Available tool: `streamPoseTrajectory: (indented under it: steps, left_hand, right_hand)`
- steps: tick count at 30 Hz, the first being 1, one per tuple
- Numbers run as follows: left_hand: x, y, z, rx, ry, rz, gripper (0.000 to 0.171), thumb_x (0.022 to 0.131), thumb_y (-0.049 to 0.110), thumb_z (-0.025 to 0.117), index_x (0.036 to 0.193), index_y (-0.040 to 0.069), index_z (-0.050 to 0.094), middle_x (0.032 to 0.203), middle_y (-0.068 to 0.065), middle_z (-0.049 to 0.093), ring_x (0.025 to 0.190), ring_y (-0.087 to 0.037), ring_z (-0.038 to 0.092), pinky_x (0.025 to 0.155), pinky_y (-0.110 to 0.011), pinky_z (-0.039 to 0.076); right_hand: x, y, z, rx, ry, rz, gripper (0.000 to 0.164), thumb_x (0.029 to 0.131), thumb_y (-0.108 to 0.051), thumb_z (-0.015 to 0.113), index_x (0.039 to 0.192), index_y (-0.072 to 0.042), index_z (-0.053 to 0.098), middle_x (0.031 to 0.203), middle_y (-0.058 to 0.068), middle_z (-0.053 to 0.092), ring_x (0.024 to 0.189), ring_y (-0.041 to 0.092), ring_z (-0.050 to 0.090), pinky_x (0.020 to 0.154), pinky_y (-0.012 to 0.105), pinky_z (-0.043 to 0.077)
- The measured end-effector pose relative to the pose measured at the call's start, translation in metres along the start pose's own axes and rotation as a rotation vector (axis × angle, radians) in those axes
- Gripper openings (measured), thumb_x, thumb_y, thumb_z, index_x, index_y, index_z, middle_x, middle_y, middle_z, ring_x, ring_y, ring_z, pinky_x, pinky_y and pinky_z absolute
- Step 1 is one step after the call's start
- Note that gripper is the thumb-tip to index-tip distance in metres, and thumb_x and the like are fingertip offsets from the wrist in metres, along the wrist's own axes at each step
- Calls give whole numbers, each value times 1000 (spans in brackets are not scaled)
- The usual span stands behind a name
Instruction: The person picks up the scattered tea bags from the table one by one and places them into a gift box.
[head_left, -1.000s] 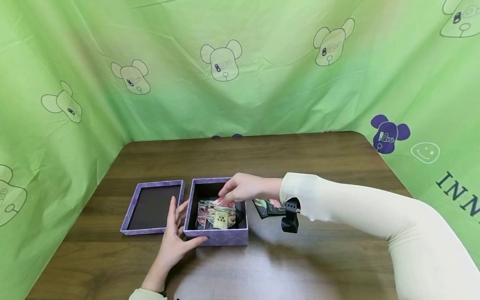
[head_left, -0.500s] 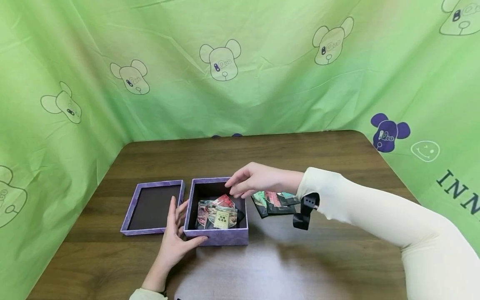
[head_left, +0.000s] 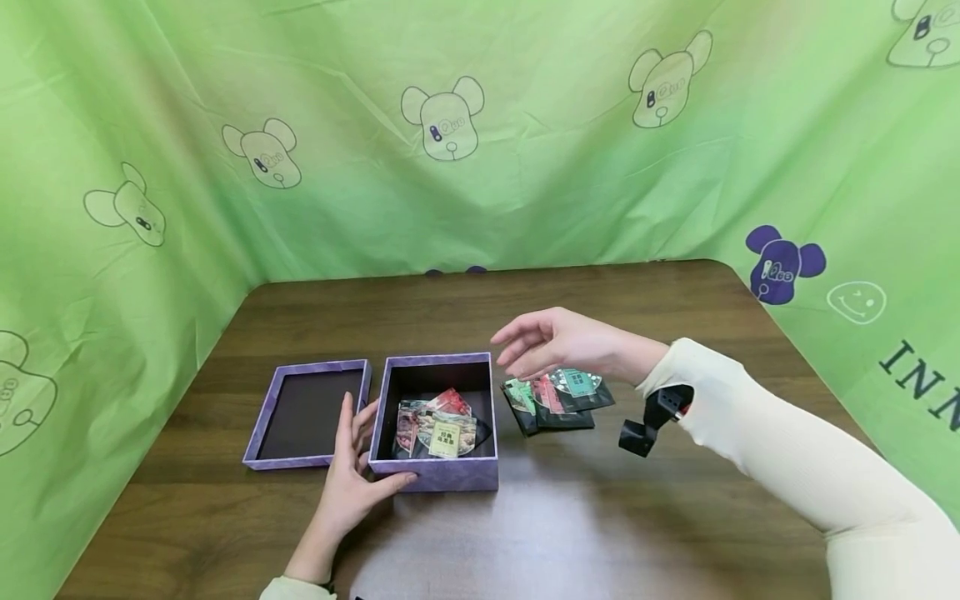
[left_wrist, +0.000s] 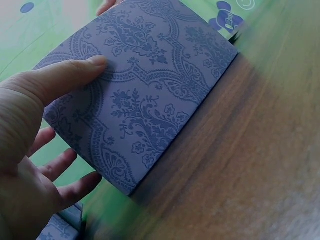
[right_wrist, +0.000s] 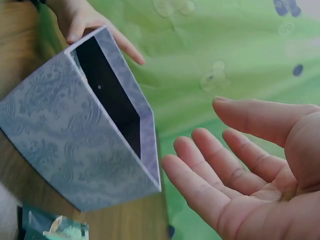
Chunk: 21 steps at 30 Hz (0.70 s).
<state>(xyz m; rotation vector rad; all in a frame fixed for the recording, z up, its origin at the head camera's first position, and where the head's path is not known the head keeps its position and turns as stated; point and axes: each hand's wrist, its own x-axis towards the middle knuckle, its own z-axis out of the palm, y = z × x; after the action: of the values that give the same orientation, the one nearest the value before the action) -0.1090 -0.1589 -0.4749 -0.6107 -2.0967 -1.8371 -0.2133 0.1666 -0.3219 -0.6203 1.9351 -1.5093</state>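
My left hand (head_left: pixel 351 479) rests at the near left corner of an open purple box (head_left: pixel 435 477), thumb on its front face and fingers along its left side. In the left wrist view the thumb lies flat on the patterned box wall (left_wrist: pixel 145 100). Inside the box, overlapping dark sachets (head_left: pixel 444 435) with coloured labels lie at the near side, one of them red. My right hand (head_left: pixel 570 343) hovers in the air right of the box, holding nothing. Its fingers are loosely bent and spread in the right wrist view, the palm (right_wrist: pixel 260 195) bare.
Several dark sachets (head_left: pixel 564 417) with green, pink and teal labels lie overlapped on the table right of the box. The purple lid (head_left: pixel 306 417) lies inside-up at the left. A green printed cloth (head_left: pixel 525 208) hangs behind the wooden table (head_left: pixel 420 312).
My right hand has risen out of the box and moved right, leaving a red-labelled sachet inside. The sachets on the right are less covered now. The left hand stays at the box.
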Motion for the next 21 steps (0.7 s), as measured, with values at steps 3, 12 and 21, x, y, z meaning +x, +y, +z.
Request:
streamPoseTrajectory:
  steps: [3, 12, 21]
  left_hand:
    - [1, 0, 0, 1, 3, -2, 134, 61, -23, 81, 160, 10, -3, 149, -36, 31, 129, -16, 46, 98, -19, 45]
    - [1, 1, 0, -7, -1, 7, 135, 61, -23, 82, 160, 10, -4, 148, -38, 30, 128, -13, 47, 99, -19, 45]
    - [0, 0, -1, 8, -3, -1, 135, 61, -22, 82, 160, 10, -4, 148, -37, 30, 130, -13, 45, 100, -19, 44]
  right_hand:
    - [-5, 6, -8, 29, 31, 7, 54, 87, 6, 69, 136, 13, 47, 109, 14, 69, 95, 22, 69, 86, 40, 56]
    - [-20, 29, -31, 120, 104, 8, 58, 86, 13, 64, 139, 15, 38, 107, 9, 67, 101, 20, 66, 88, 38, 56]
    - [-32, 59, -50, 143, 172, 33, 66, 86, 14, 62, 143, 16, 29, 112, 8, 63, 99, 19, 65, 93, 39, 54]
